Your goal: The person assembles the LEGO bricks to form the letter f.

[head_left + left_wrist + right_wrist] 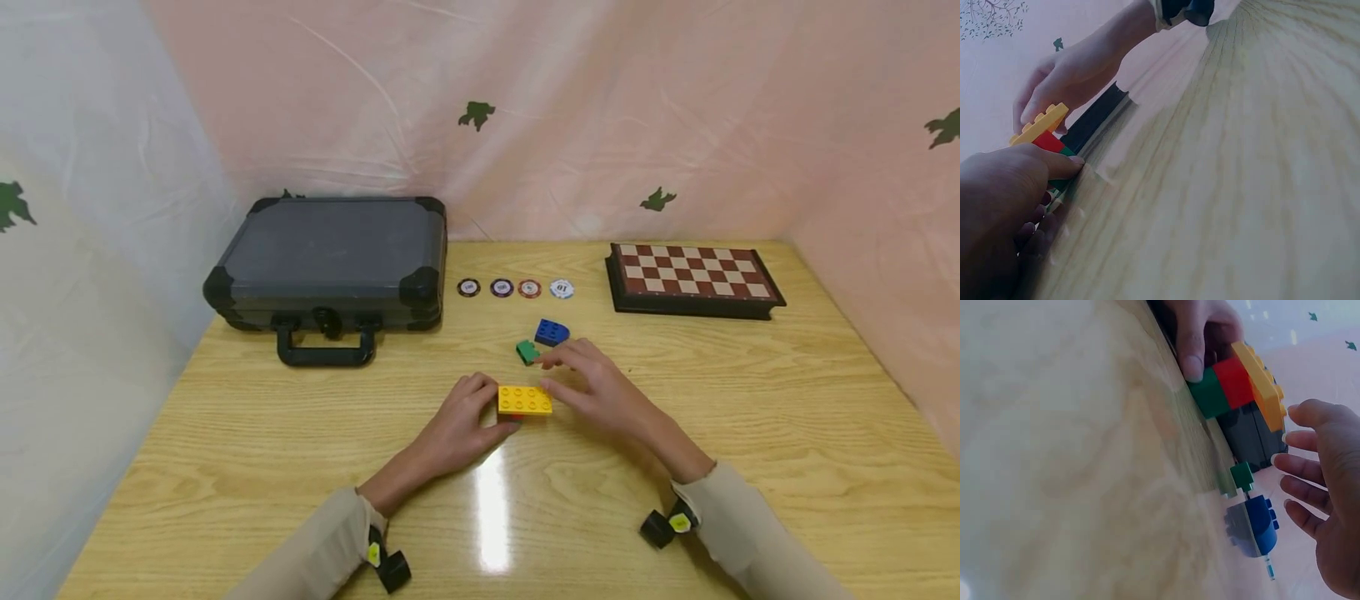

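On the wooden table, near the middle, stands a small stack of toy bricks: a yellow brick with two rows of studs lies on top, and the right wrist view shows a red brick under it and a green brick at the bottom, resting on the table. The left hand grips the stack from its left side, thumb pressed low against the green brick and fingers curled round the far side, which seems meant to steady the stack so it does not slide or tip. The right hand is at the stack's right end with its fingers spread and fairly straight; the fingertips are at or just beside the yellow brick's right edge, though whether they actually touch it I cannot tell, and they pinch nothing. Just beyond the right hand's fingers lie two loose pieces, a small green block and a blue rounded brick, close together and within easy reach, apart from the stack. Farther back sits a row of four poker chips, side by side in a line. At the far left a dark carrying case lies closed with its handle facing the person, and at the far right a folded chessboard lies flat. Pale plastic sheeting with small green shapes hangs behind and at the sides
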A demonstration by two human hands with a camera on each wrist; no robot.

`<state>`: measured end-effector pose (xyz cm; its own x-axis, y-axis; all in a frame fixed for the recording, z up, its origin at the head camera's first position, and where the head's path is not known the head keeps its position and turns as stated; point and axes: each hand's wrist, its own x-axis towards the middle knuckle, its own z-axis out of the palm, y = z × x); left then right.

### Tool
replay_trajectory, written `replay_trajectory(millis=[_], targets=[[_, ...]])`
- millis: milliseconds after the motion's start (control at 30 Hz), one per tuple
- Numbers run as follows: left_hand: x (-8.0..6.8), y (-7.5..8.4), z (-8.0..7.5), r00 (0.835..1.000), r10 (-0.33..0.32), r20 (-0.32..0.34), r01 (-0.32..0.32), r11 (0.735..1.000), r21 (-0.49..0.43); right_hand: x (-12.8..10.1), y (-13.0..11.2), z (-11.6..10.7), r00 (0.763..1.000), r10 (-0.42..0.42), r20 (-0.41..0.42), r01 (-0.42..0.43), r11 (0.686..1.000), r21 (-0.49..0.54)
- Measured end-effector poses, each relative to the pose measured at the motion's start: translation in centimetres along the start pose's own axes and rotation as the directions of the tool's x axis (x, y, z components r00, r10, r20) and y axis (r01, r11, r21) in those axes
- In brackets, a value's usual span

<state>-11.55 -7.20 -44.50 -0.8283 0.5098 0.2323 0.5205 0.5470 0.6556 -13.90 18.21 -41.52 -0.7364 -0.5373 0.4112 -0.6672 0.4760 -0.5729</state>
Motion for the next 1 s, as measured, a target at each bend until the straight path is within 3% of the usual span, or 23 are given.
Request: replay_trajectory(millis=[200,667,1000], targets=[[-0.1,0.0,0.0,1.0,0.003,0.0,-0.003,1.0,-0.009,1.4,1.5,0.3,0.999,-0.025,-0.04,0.023,0.999,-0.046],[0.0,0.0,0.1,1.0,0.009,-0.011,-0.009,1.0,-0.004,2.5,2.4,1.2,0.997,0.068,0.033,-0.063,0.989,-0.135],[0.0,0.0,0.1,1.0,0.008,-0.008,-0.008,1.0,-0.003,2.8,2.0,1.6,0.992,0.09,0.09,-0.063,0.961,-0.268]])
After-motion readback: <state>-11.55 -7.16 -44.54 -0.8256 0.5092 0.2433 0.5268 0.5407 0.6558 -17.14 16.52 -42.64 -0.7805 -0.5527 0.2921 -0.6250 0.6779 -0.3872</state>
